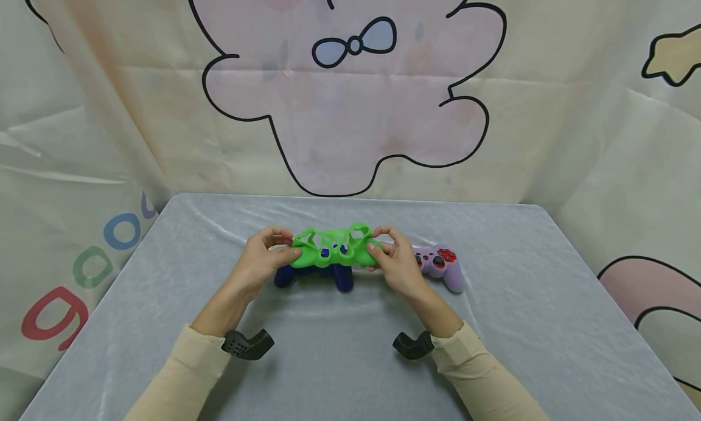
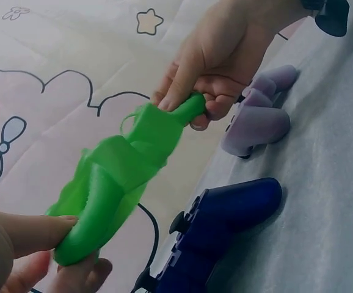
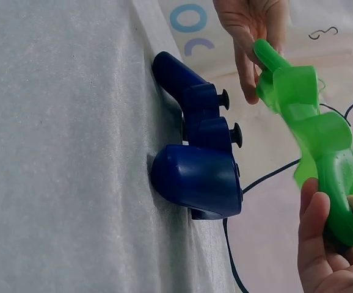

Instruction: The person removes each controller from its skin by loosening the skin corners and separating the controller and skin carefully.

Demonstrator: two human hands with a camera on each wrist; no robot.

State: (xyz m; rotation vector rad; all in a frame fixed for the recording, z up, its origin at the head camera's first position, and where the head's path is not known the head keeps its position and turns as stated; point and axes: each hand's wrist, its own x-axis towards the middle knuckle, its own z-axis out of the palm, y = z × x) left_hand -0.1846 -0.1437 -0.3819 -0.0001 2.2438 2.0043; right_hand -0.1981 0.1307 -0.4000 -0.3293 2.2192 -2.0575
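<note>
A bright green, flexible game controller cover with openings in it stretches between the two hands. The left hand pinches one grip end between thumb and fingers. At the other end the right hand holds the cover in the same manner. Below it a dark blue game controller rests on the table, apart from the cover in the right wrist view. In the head view the cover hides most of that controller, and its blue thumbsticks show through the openings.
A purple game controller with red buttons lies right of the blue one, partly behind the right hand. A grey cloth covers the table. Behind it hangs a curtain with cartoon prints. Each wrist wears a black device.
</note>
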